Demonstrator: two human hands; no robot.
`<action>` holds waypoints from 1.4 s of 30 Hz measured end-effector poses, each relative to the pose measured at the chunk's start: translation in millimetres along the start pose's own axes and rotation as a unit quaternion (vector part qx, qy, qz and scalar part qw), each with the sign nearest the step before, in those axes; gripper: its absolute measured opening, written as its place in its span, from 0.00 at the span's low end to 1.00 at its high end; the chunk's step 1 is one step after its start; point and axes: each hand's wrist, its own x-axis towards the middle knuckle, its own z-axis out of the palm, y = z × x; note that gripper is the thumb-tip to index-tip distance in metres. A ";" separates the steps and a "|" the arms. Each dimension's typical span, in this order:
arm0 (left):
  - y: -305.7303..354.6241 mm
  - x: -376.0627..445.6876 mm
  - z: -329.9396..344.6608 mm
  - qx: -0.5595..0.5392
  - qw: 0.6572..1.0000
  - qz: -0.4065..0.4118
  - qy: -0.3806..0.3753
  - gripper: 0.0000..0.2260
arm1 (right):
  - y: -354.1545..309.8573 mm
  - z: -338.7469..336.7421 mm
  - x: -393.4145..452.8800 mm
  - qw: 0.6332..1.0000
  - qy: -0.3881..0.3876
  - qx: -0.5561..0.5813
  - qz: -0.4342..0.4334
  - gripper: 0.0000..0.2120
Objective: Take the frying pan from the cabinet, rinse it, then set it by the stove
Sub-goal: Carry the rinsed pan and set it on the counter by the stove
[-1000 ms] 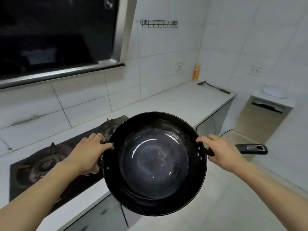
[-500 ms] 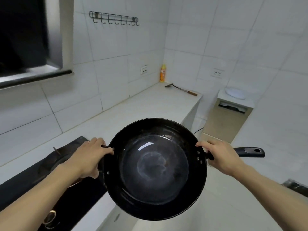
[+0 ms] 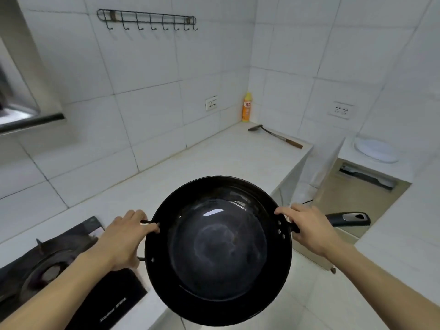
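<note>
A black frying pan [image 3: 217,250] hangs in the air in front of me, its hollow facing up, half over the front edge of the white counter [image 3: 202,160]. My left hand [image 3: 123,239] grips the small loop handle on the pan's left rim. My right hand [image 3: 312,228] holds the long black handle close to the rim; the handle's end [image 3: 352,218] sticks out to the right. The black gas stove [image 3: 62,272] is set into the counter at lower left, just left of the pan.
On the far counter corner stand a yellow bottle [image 3: 247,107] and a spatula [image 3: 276,136]. A hook rail [image 3: 147,19] hangs on the tiled wall. A white plate [image 3: 376,150] rests on a ledge over a beige cabinet [image 3: 357,194] at right. The range hood [image 3: 21,110] juts out at upper left.
The view has swung to the right: stove and hood slid toward the left edge, and more of the counter and corner shows. Both hands keep their hold on the pan.
</note>
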 end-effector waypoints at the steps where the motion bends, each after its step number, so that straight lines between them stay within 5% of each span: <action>1: -0.8 5.3 0.2 -0.001 1.000 -0.006 -0.007 0.36 | 5.0 1.6 13.5 1.000 -0.007 0.000 -0.007 0.31; 22: -115.4 109.6 53.0 -0.047 0.992 -0.109 -0.050 0.36 | -19.7 65.8 263.2 0.988 -0.080 -0.024 -0.132 0.31; 42: -104.8 106.7 75.3 -0.077 0.938 -0.310 -0.134 0.38 | -59.2 148.3 420.8 0.942 -0.122 0.058 -0.306 0.33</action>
